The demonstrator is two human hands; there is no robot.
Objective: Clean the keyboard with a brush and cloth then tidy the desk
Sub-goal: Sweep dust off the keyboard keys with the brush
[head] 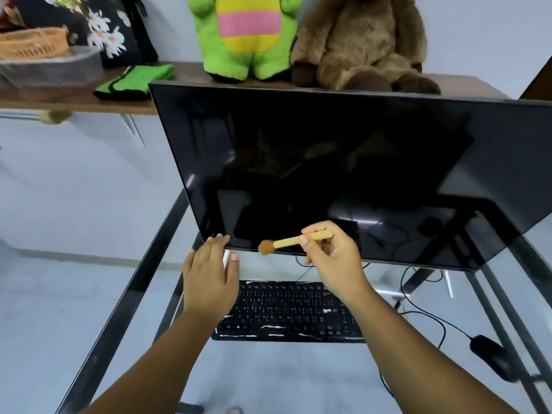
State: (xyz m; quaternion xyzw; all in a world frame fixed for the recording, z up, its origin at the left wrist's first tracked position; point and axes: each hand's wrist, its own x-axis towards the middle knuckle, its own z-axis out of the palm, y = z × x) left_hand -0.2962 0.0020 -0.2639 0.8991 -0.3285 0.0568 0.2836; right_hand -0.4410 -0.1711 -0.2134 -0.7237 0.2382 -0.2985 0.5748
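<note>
A black keyboard [294,312] with white smears lies on the glass desk [268,372] in front of the monitor. My right hand [334,261] holds a small brush [286,242] with a pale wooden handle and brown bristles, raised above the keyboard's far edge, bristles pointing left near the monitor's bottom edge. My left hand [209,279] hovers flat with fingers apart over the keyboard's left end, holding nothing. A folded green cloth [134,82] lies on the wooden shelf behind the monitor, at the left.
A large dark monitor [343,174] stands behind the keyboard. A black mouse [493,357] with its cable lies at the right of the desk. The shelf [89,104] carries a green plush toy [248,37], a brown teddy bear [364,43], a plastic container [50,67] and a woven basket [33,43].
</note>
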